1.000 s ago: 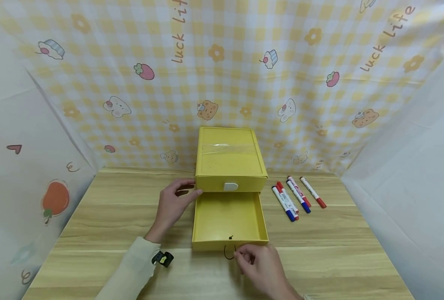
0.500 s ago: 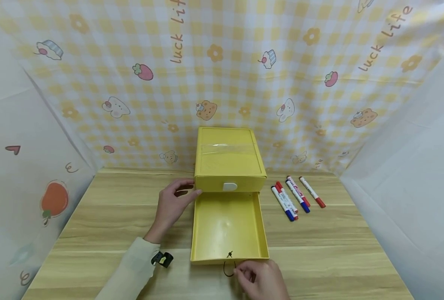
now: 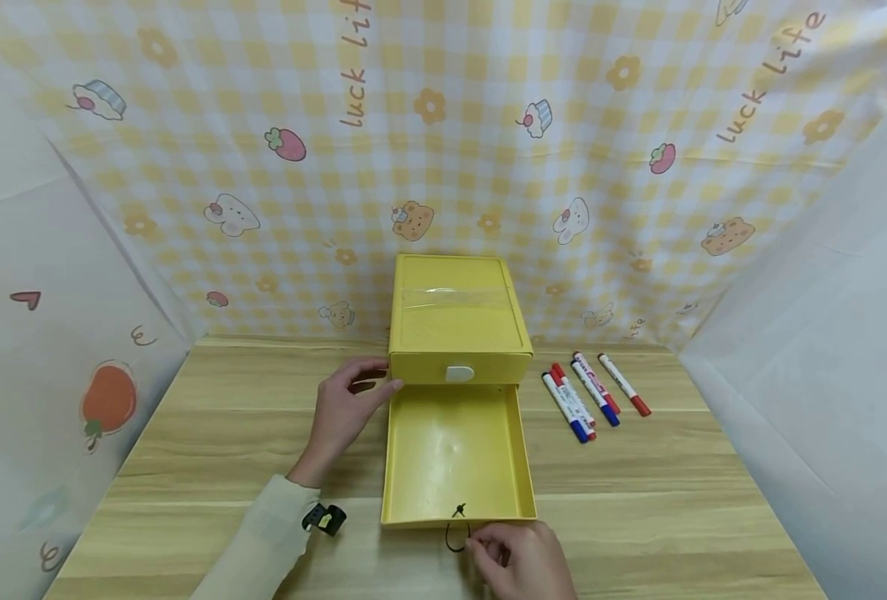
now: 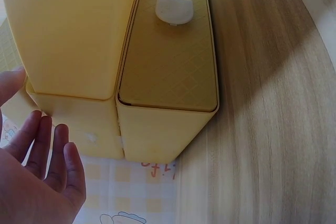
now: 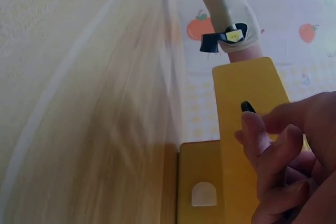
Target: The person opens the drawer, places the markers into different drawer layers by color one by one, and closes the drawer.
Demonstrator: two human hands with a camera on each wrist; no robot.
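Observation:
A yellow drawer box (image 3: pixel 458 304) has a drawer (image 3: pixel 454 450) pulled far out below its white-tabbed top front; nothing but the knot of a black loop (image 3: pixel 456 537) shows inside. My right hand (image 3: pixel 524 557) pinches that loop at the drawer's front edge, also visible in the right wrist view, where the loop (image 5: pixel 248 107) sits between thumb and finger. At the box's left side, my left hand (image 3: pixel 348 408) rests with thumb and fingers on the corner. In the left wrist view the left hand (image 4: pixel 44 171) has its fingers loosely extended against the yellow box (image 4: pixel 73 124).
Several red and blue capped markers (image 3: pixel 578 404) lie on the wooden table (image 3: pixel 638 500) right of the box. Behind stands a checked cloth (image 3: pixel 458 167); pale cloth walls flank both sides. In the left wrist view, another closed drawer (image 4: pixel 170 61) has a white tab.
The right hand has moved toward the table's near edge, drawing the drawer further out by its loop, mostly in the earlier half second. The left hand has stayed at the box.

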